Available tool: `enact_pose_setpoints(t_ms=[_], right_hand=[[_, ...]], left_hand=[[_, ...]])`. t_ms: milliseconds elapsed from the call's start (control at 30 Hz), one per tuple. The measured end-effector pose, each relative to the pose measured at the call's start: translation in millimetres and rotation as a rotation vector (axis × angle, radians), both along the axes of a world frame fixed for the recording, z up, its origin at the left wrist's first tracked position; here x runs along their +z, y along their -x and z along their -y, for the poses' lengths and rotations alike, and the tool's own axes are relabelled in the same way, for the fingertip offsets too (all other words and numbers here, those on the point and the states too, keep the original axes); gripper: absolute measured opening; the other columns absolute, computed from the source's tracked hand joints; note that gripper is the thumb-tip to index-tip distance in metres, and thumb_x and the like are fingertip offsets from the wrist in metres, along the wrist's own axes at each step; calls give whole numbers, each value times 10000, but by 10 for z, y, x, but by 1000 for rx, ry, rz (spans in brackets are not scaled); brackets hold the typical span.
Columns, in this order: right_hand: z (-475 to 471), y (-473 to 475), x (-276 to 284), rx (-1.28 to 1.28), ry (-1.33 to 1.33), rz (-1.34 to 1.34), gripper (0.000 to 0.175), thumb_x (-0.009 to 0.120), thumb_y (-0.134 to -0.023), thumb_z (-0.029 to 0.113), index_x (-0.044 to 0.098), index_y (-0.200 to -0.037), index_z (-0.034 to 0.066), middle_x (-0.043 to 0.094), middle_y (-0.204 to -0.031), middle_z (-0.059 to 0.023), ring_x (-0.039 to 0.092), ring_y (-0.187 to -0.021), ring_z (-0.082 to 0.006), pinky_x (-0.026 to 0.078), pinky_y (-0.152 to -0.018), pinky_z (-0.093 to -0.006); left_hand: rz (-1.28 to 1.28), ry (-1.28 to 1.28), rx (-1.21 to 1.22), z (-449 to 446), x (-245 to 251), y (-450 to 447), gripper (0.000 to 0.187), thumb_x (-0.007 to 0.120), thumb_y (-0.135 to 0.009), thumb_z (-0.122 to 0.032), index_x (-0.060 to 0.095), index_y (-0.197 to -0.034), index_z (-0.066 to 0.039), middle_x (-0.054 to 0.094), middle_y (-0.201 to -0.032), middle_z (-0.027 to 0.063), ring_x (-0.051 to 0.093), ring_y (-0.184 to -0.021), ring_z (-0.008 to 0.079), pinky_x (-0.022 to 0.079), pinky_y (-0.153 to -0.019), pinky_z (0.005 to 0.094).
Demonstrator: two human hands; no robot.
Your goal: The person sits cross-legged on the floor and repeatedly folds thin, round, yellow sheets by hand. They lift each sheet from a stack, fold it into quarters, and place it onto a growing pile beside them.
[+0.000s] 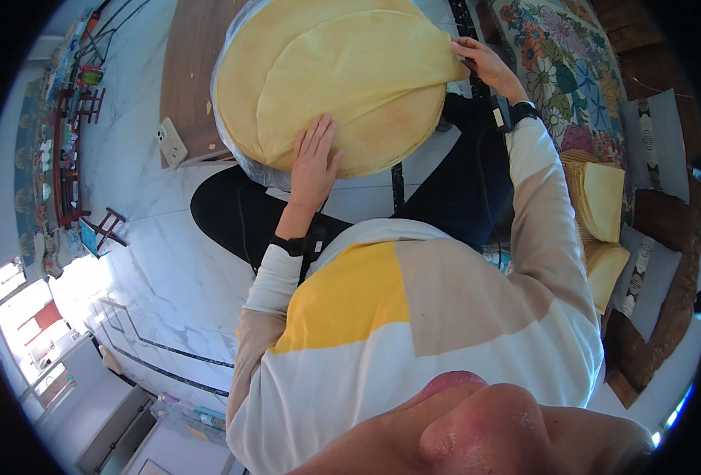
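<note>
A stack of large, thin, round yellow flatbreads (395, 127) lies before me on clear plastic sheeting (224, 127). Its top sheet (350, 65) is partly folded over on itself, with a crease running toward the right rim. My left hand (316, 155) rests flat, palm down, on the near part of the stack at the edge of the folded sheet. At the right rim, my right hand (486, 64) pinches the folded sheet's edge between thumb and fingers. Both wrists wear black straps with small devices.
A wooden table (187, 77) extends under the stack's left side, with a phone (172, 142) at its corner. Folded flatbreads (602, 202) are piled on the right, beside a floral cushion (555, 71) and grey cushions (653, 145). A small folding stool (104, 228) stands on the left.
</note>
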State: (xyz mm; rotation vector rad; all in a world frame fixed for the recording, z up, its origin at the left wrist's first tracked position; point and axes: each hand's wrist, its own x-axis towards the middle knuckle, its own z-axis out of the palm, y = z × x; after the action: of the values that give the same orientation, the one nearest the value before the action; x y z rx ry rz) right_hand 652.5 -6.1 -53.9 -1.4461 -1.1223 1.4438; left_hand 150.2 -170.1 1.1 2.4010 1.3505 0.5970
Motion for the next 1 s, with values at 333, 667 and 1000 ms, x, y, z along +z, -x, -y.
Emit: enact_pose_setpoints(t_ms=[333,667,1000], right_hand=[[-253,-209,-103,174,-286,168,387,796,-1043,379,754,-1299,92,698,-1154,64,562,-1104,-80,387,-1078,-312],[-70,-214,26,261,-205,150,525,773,-1059,439,707,-1377,26,747,-1232,17,662,-1134,-61,515,-1004,-260],[453,-68,209,21,206,269,869,890,-795,729,747,-1350,76,737,-1128,-28,677,-995,-143,509,-859,-282]], left_hand=[[-25,-8,-10,-54,-34,59,628,721,-1014,-171,540,-1614,-128,478,-1720,109,413,-1603,323,289,-1326,499],[-108,-31,47,-68,-30,331,597,701,-1030,-166,563,-1611,-166,464,-1728,109,401,-1610,333,282,-1324,506],[-170,-73,124,-41,40,253,554,736,-1000,-193,618,-1538,-134,561,-1641,128,475,-1555,331,301,-1306,549]])
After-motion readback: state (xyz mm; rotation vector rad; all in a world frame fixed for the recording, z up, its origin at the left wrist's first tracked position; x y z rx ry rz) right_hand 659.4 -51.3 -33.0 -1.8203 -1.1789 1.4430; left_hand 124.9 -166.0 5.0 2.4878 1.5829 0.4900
